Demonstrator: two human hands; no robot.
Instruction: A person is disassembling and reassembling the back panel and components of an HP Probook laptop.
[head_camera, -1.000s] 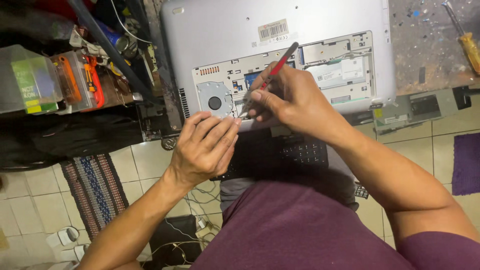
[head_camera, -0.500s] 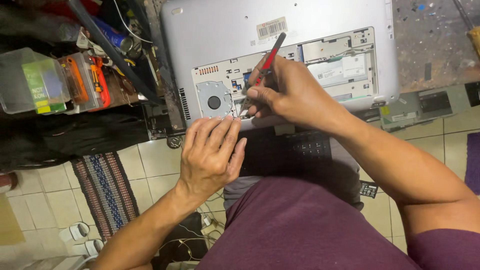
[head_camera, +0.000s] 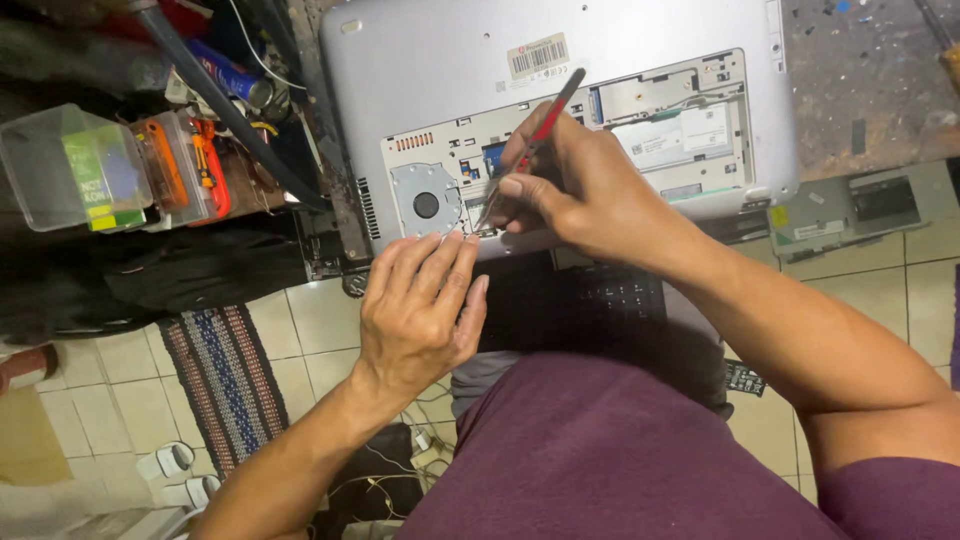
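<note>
While right hand (head_camera: 590, 195) grips screwdriver (head_camera: 530, 150), tip past fingers (head_camera: 515, 187), on laptop (head_camera: 560, 100)

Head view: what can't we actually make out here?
- Screwdriver tip: where it meets the open laptop base is too small to tell, and the right hand covers the parts beside it.
- Left hand: fingertips lie at the laptop's near edge; anything under them is hidden.
- Laptop: its far edge is cut off by the top of the frame.
- Clear plastic box: contents blurred by its walls.
</note>
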